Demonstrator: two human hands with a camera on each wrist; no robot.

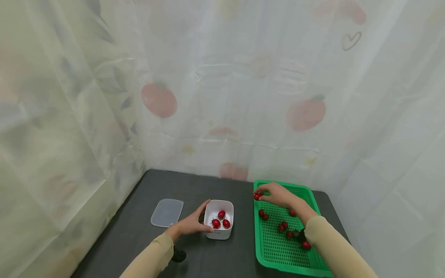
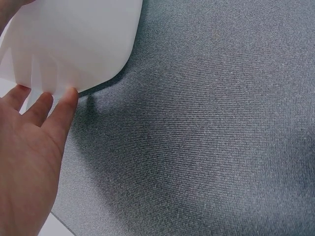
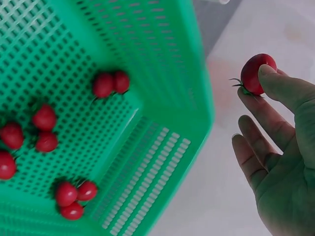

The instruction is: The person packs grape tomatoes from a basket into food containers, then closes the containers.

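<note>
My right hand (image 1: 277,194) pinches a red cherry tomato (image 3: 256,73) with a green calyx between thumb and forefinger. In the head view it is above the left rim of the green basket (image 1: 258,239), near the far corner; its other fingers are spread. The left hand (image 1: 191,223) grips the left side of a small white square container (image 1: 222,234), thumb at the near side and fingers along the far side. Several cherry tomatoes (image 1: 226,223) lie inside that container. More tomatoes (image 3: 45,117), single or in small clusters, are on the basket's slotted floor.
A translucent lid (image 1: 167,212) lies on the dark grey tabletop (image 1: 198,189), left of the container. A printed curtain (image 1: 222,116) hangs behind the table and along both sides. The basket stands at the table's right side, with a raised rim.
</note>
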